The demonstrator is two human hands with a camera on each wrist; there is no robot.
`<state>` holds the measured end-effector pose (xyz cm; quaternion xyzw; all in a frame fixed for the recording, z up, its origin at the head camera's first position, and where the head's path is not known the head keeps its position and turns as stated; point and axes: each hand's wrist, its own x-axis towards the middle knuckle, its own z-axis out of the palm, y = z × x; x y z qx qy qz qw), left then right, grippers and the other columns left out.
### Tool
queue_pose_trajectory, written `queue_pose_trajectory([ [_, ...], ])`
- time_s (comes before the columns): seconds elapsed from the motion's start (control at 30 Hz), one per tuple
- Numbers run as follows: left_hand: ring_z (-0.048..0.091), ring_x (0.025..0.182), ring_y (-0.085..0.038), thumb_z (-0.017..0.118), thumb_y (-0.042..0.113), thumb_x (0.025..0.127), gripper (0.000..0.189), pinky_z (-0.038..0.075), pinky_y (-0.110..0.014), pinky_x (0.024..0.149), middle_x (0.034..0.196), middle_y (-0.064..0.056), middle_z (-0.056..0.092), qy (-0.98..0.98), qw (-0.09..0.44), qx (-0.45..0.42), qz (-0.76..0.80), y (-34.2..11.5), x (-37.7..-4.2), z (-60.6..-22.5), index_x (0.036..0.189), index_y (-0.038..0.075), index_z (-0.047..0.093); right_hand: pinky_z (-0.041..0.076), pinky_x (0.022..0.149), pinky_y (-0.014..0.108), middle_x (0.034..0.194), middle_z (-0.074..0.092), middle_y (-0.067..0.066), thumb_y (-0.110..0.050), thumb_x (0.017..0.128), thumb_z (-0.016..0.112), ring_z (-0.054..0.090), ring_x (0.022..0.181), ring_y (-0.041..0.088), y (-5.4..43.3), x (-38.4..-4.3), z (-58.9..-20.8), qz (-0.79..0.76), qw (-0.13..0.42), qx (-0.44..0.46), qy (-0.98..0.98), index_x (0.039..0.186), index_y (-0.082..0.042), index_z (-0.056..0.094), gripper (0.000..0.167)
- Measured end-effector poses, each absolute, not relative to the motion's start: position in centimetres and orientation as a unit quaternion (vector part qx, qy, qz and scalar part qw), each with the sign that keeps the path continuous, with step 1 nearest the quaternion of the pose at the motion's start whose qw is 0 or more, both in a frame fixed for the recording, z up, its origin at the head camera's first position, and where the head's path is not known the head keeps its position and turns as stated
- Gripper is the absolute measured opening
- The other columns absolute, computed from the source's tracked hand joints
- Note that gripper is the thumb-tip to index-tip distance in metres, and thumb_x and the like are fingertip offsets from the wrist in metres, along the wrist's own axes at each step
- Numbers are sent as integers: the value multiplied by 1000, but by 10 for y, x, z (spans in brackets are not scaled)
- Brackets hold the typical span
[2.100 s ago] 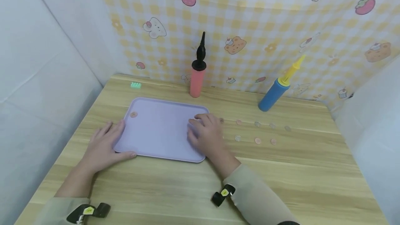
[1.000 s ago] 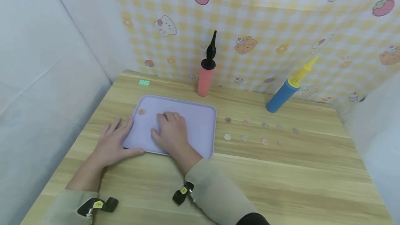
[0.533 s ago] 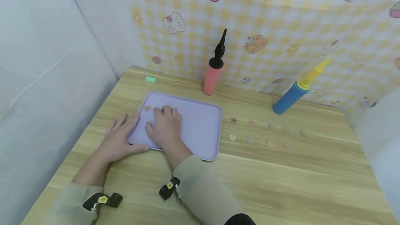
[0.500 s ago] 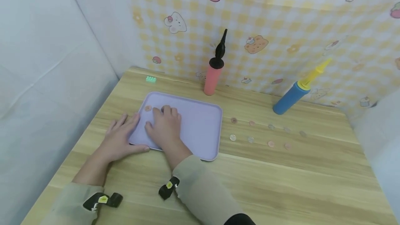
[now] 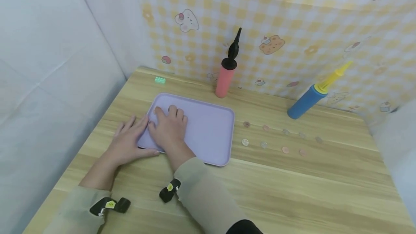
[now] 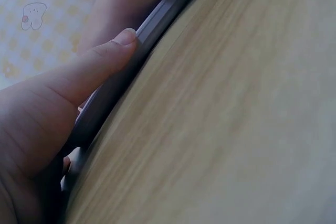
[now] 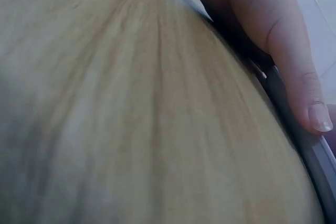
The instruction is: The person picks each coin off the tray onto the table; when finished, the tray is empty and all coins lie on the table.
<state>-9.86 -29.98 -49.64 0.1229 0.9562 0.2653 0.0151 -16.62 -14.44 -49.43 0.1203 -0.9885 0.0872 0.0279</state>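
A pale purple tray (image 5: 208, 129) lies on the wooden table. My left hand (image 5: 128, 143) rests against its left end, fingers spread along that side and thumb along the front edge; in the left wrist view the thumb (image 6: 100, 66) touches the rim. Over the tray's left part is my right hand (image 5: 169, 129), palm down. Its index finger reaches to the upper left corner, where it covers the spot of a copper coin, now hidden. The thumb stands apart from the index fingertip, and I cannot tell whether anything lies under the fingers.
Right of the tray, several coins lie in two rows, among them a dark copper coin (image 5: 246, 124) and a silver coin (image 5: 245, 142). A pink hand pump (image 5: 224, 80) and a blue hand pump (image 5: 307, 102) stand behind. A green toy brick (image 5: 160, 79) lies at the back left.
My right hand has crossed the tray from its right edge to the upper left, covering the copper coin there. The left hand stays at the tray's left end. The head view has shifted.
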Motion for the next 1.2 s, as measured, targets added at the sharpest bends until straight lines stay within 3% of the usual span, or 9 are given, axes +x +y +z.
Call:
queue_pose_trajectory([
  [0.3,8,158,-56,86,68,78,129,-3,-74,123,171,-25,26,957,11,117,264,-299,-98,-493,168,-1,23,39,107,43,138,55,-2,-53,105,63,45,129,22,-138,-168,-493,198,53,104,-973,126,-45,76,26],
  [0.5,11,158,-56,87,67,78,128,-1,-74,123,170,-26,28,957,4,120,265,-299,-97,-493,167,-2,26,38,108,43,137,57,-5,-46,100,72,45,129,20,-133,-170,-487,243,32,97,-965,116,-39,79,18],
  [0.67,11,158,-56,87,66,78,128,-1,-74,123,170,-26,28,956,2,120,268,-298,-97,-491,166,-3,26,41,105,42,128,71,-16,-39,99,76,54,124,17,-132,-168,-488,262,65,123,-955,109,-40,80,11],
  [0.87,10,158,-55,87,67,78,128,-1,-74,123,171,-24,27,956,3,119,268,-298,-97,-491,167,-2,26,44,93,31,106,77,-27,-36,96,83,59,103,7,-129,-164,-490,281,114,161,-939,106,-44,84,13],
  [1.2,11,159,-54,88,66,77,127,-1,-72,124,170,-24,30,956,-1,117,270,-298,-94,-492,167,-2,28,50,93,25,94,80,-18,-24,81,92,69,95,7,-123,-163,-491,362,143,153,-909,100,-28,88,19],
])
